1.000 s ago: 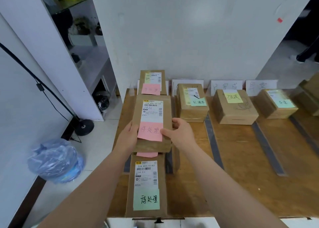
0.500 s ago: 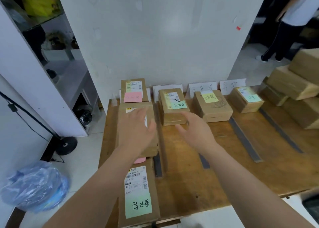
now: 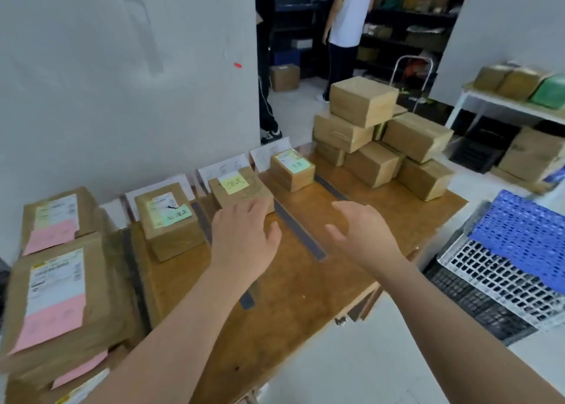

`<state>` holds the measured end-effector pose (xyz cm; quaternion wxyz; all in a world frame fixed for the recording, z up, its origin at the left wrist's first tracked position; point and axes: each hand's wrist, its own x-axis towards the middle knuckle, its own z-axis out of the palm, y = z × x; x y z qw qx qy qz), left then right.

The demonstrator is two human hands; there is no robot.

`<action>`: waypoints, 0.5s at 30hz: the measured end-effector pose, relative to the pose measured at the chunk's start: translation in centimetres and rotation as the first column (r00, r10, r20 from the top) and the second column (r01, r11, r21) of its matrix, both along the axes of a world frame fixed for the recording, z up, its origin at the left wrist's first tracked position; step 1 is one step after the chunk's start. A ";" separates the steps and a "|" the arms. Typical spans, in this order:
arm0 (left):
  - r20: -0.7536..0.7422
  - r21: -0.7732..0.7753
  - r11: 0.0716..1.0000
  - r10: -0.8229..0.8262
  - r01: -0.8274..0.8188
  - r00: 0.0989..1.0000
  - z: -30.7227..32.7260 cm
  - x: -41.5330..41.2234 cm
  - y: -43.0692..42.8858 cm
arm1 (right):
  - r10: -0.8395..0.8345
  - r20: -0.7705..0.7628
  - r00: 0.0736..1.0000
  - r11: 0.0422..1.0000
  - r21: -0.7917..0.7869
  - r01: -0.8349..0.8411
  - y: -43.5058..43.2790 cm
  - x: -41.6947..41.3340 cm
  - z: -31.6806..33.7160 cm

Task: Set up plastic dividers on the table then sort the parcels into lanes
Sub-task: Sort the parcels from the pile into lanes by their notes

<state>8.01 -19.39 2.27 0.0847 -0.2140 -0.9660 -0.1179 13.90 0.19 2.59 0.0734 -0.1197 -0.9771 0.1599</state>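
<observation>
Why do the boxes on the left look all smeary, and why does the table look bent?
Head view: the pink-note parcels at the left edge are streaked with motion blur, their labels unreadable; the stacked boxes farther off look sharper. The wide-angle lens bows the table toward the picture's edges. Both the left hand and right hand are slightly soft.

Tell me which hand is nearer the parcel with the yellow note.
Left. The left hand hovers at the yellow-note parcel's front edge; the right hand is off to its right, past a divider strip.

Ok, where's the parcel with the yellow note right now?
In the head view the yellow-note parcel sits at the back of the table, between the green-note parcel on its left and a smaller parcel on its right.
</observation>
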 end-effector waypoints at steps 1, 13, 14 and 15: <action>-0.001 -0.001 1.000 -0.023 0.023 1.000 0.1 0.1 2.3 | -0.027 -0.002 1.000 1.000 0.006 0.027 2.1 0.6 0.1; -0.019 0.038 0.980 -0.197 0.197 0.980 0.8 1.1 26.9 | -0.197 -0.020 0.980 0.979 0.040 0.198 24.9 4.5 1.5; -0.021 0.037 0.979 -0.200 0.201 0.980 0.8 0.9 28.2 | -0.210 -0.017 0.978 0.977 0.030 0.210 26.2 4.4 1.5; -0.016 0.041 0.978 -0.203 0.204 0.979 0.8 0.6 29.5 | -0.220 -0.016 0.975 0.975 0.020 0.220 27.5 4.2 1.5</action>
